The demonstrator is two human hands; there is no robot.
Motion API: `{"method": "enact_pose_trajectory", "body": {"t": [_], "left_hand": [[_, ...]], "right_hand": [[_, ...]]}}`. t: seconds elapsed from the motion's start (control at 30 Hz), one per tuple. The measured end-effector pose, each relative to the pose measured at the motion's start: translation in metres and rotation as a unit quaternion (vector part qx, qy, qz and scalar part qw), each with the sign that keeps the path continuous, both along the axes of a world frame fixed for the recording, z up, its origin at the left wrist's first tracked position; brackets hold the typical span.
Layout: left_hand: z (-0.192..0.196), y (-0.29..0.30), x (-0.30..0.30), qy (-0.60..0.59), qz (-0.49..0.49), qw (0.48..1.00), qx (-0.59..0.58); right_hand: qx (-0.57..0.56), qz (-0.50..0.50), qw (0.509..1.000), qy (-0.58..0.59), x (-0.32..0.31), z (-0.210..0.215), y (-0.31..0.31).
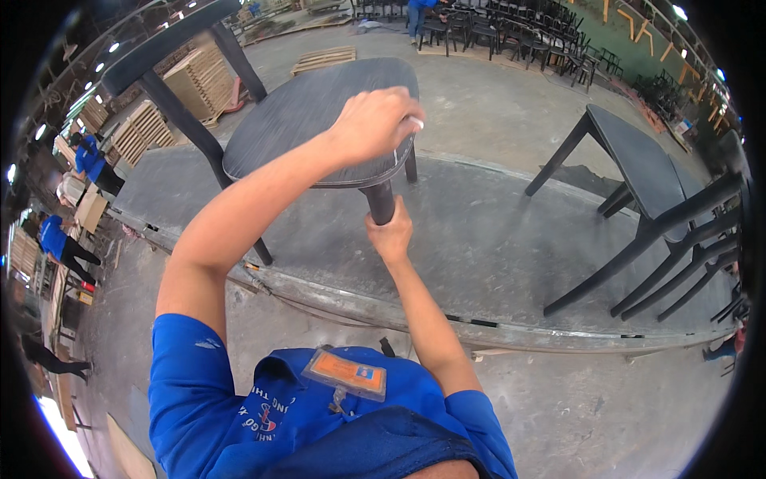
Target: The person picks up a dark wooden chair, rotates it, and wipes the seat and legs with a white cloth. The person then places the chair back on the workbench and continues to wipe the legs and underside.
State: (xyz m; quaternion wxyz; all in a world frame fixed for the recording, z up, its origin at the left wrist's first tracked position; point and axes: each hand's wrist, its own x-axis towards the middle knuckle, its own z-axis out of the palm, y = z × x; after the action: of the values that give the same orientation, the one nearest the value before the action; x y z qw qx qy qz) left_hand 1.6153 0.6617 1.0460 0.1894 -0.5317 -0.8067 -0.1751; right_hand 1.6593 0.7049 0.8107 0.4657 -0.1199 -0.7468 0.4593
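A black wooden chair (299, 112) with a broad rounded seat stands in front of me, its backrest at the upper left. My left hand (377, 120) is closed above the front edge of the seat. A small white piece shows at its fingertips, too little of it to name. Along the seat's edge below that hand runs a thin whitish line. Lower down, my right hand (391, 231) wraps round the front chair leg (381, 199), just under the seat.
The chair is on a long grey platform (479, 247) with a metal edge. Another dark chair (638, 168) and further ones stand at right. Wooden pallets (144, 132) and co-workers in blue (56, 235) are at left. Many dark chairs (511, 32) fill the back.
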Motion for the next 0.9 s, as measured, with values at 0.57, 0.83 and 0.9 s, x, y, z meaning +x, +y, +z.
{"method": "enact_pose_trajectory", "body": {"t": [0.57, 0.83, 0.9], "left_hand": [[-0.046, -0.253, -0.012, -0.106, 0.242, 0.828, 0.495], [0.01, -0.343, -0.081, 0.286, 0.301, 0.865, 0.283], [0.019, -0.345, -0.106, 0.292, 0.286, 0.874, 0.262]], "right_hand": [[-0.007, 0.035, 0.999, -0.011, 0.0, 0.003, -0.009], [-0.033, 0.021, 0.999, -0.007, 0.0, 0.01, -0.022], [-0.037, 0.023, 0.999, -0.01, -0.002, 0.007, -0.022]]}}
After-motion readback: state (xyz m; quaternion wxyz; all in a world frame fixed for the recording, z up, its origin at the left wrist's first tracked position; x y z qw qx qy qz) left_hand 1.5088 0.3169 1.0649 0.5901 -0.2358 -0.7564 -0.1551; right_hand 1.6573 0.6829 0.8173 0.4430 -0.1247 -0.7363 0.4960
